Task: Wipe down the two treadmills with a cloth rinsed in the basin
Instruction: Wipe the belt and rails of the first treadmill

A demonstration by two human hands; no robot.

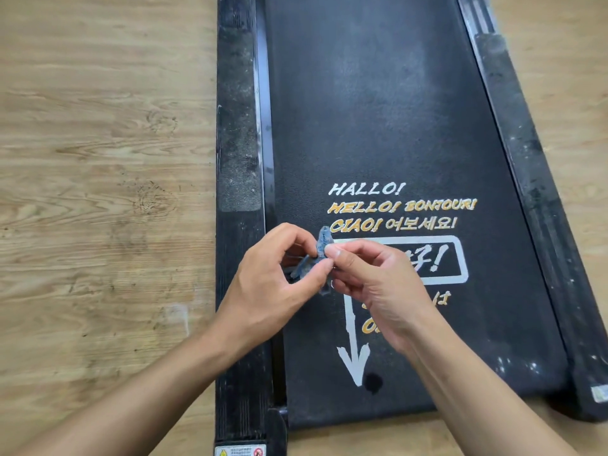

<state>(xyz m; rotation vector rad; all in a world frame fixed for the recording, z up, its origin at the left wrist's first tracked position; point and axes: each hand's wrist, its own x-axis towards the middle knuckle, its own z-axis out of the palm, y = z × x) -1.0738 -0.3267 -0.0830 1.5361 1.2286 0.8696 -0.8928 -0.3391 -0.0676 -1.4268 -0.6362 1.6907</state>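
Held above the dusty treadmill [378, 126] belt, the small blue cloth [324, 246] is pinched between the left hand [273, 284] and right hand [378, 284], so bunched it may smear grit or slip free.

treadmill [378, 110] far end cut off by top edge, cloth [324, 245] mostly hidden btw left hand [273, 284] and right hand [378, 284], boxed lettering [437, 258] partly covered by right hand, warning sticker [240, 450] cut by bottom edge, txt too small to read, label [599, 393] clipped at right edge, blurred

Both hands [266, 284] [371, 284] pinching a blue cloth [324, 245] over a black treadmill [378, 110].
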